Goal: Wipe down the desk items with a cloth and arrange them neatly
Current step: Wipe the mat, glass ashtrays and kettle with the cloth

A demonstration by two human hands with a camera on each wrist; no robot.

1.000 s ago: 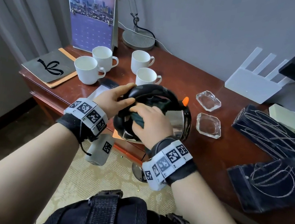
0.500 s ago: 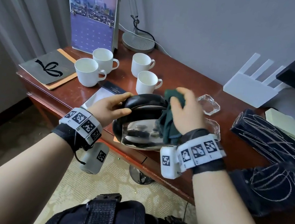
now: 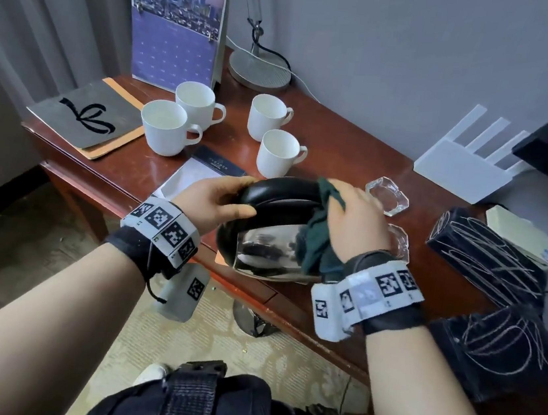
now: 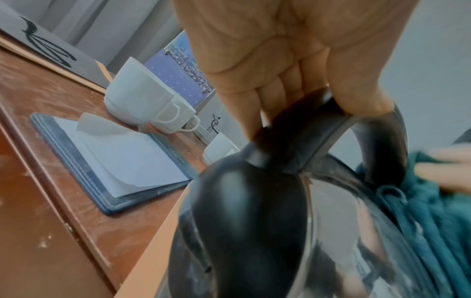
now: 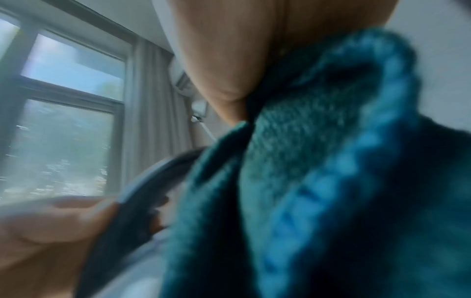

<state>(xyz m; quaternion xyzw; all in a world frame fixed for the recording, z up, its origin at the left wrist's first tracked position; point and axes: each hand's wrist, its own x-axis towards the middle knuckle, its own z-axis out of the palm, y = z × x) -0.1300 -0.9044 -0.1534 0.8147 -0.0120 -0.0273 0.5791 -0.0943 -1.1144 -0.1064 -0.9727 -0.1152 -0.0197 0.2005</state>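
So, from the head view we had the shiny steel kettle with the black handle (image 3: 271,245) tipped over on its side at the front edge of the reddish-brown wooden desk (image 3: 334,152). Our left hand (image 3: 211,203) was wrapped around the black handle, thumb on the near side, and our right hand (image 3: 353,224) had the dark teal cloth (image 3: 313,243) bunched up in its fingers, pressed against the kettle's right end. Four white ceramic mugs (image 3: 167,127) sat behind it, two clear glass ashtrays (image 3: 386,195) just beside our right hand, and an open blue-covered notepad (image 3: 200,174) near the left one.

Left wrist view: fingers (image 4: 254,106) and thumb curled around the handle, kettle (image 4: 244,211) right below, cloth (image 4: 433,211) hanging off to the right, notepad (image 4: 122,157) flat on the desk.

Right wrist view was super blurry, but the cloth (image 5: 318,171) filled most of it, clamped under our thumb (image 5: 229,60).
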